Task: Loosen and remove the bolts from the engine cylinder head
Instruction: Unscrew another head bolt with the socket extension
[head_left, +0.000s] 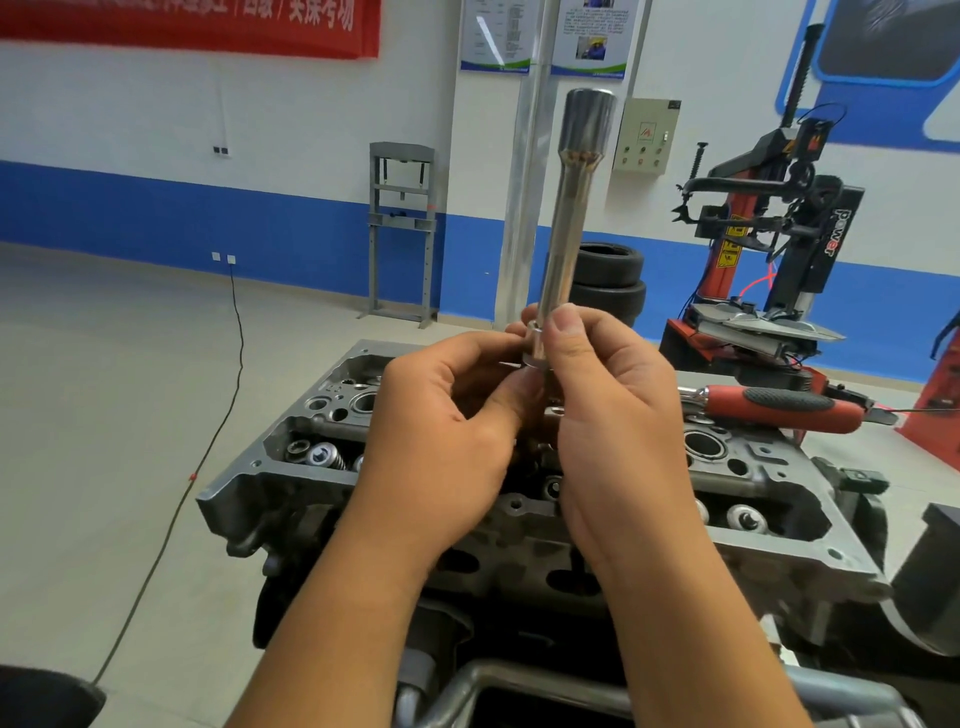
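Hands (524, 410) hold socket extension (566, 218) upright above cylinder head (769, 551).

I see a long socket extension (563, 218) of polished, mirror-bright metal, smooth along its whole shaft. Below it the cylinder head (769, 525) looks like cast metal, dull grey and grainy, with shinier machined rims round its bores. The ratchet handle (789, 408) wears matt red and black rubbery grip. The floor (104, 389) looks smooth, faintly glossy.
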